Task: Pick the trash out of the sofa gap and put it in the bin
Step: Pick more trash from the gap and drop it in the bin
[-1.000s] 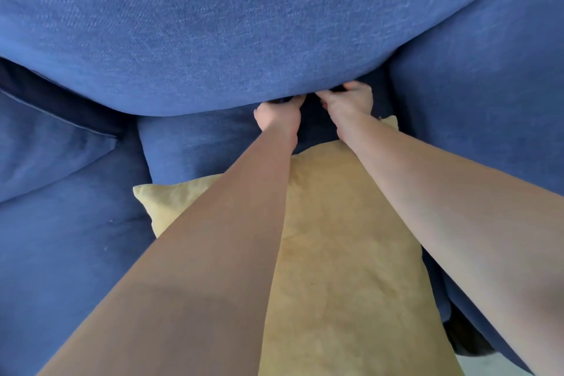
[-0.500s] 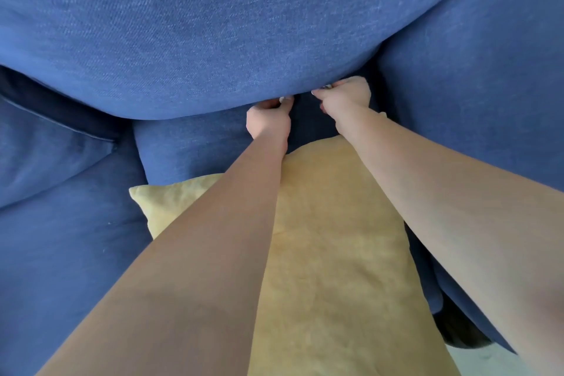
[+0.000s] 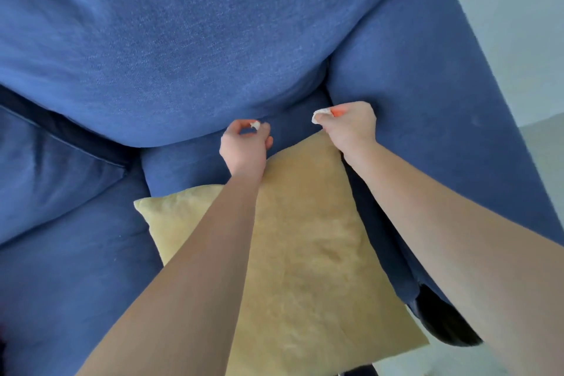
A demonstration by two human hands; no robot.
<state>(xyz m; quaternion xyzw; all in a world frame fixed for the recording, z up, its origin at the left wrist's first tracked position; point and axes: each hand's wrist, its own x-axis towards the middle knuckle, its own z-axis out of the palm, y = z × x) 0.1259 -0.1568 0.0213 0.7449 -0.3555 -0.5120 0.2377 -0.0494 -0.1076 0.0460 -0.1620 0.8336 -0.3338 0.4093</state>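
Both my hands hover just in front of the gap point(image 3: 290, 123) between the blue sofa's back cushion and its seat. My left hand point(image 3: 245, 146) pinches a small white scrap point(image 3: 255, 125) between thumb and fingertip. My right hand point(image 3: 351, 125) is closed on a crumpled white piece of trash point(image 3: 319, 116) with an orange bit point(image 3: 337, 112) showing behind it. No bin is in view.
A yellow cushion point(image 3: 305, 253) lies on the seat under my forearms. The blue back cushion point(image 3: 183, 40) bulges above the gap, and the sofa's arm point(image 3: 427, 131) rises at the right. Pale floor point(image 3: 534, 162) shows beyond it.
Both hands have pulled back out of the gap toward me, each now holding a bit of trash. The view has tilted, showing more of the sofa's right side.
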